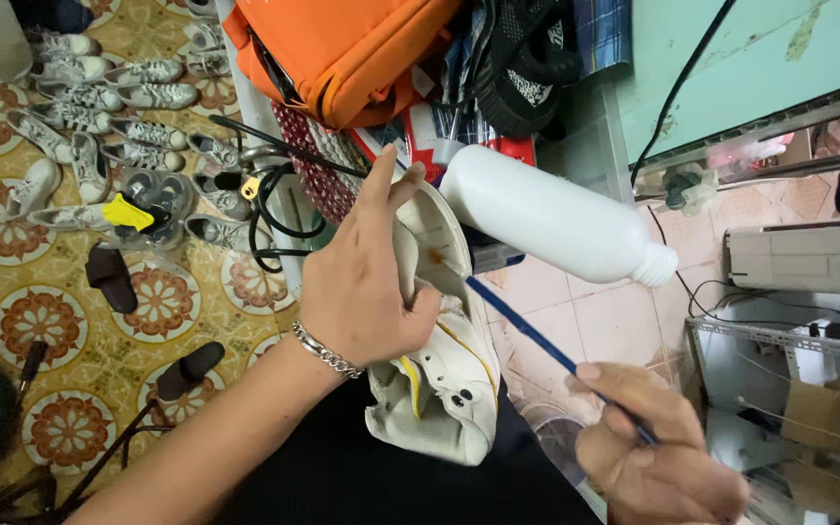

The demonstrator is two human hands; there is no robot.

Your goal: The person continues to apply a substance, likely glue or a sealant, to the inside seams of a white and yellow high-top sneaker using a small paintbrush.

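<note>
Head view looks down on a patterned tile floor [41,321] where rows of pale sneakers [109,107] lie at the upper left, with dark sandals [111,277] nearer. An orange bag [342,49] sits at the top, above a tangle of black cords [269,209]. A white plastic bottle [556,219] lies on its side, neck pointing right, just behind the shoe. The white shoe [439,360] rests in the middle over the person's dark lap, toe pointing away. The left hand [367,282] has its grip clamped around the shoe's side, thumb pressing the fabric and fingers stretched along the upper; a silver bracelet [328,352] circles that wrist. The right hand [653,457], at the lower right, has its grip pinching a thin blue brush [537,335], whose tip touches the shoe's rim near a small orange stain [435,256].
</note>
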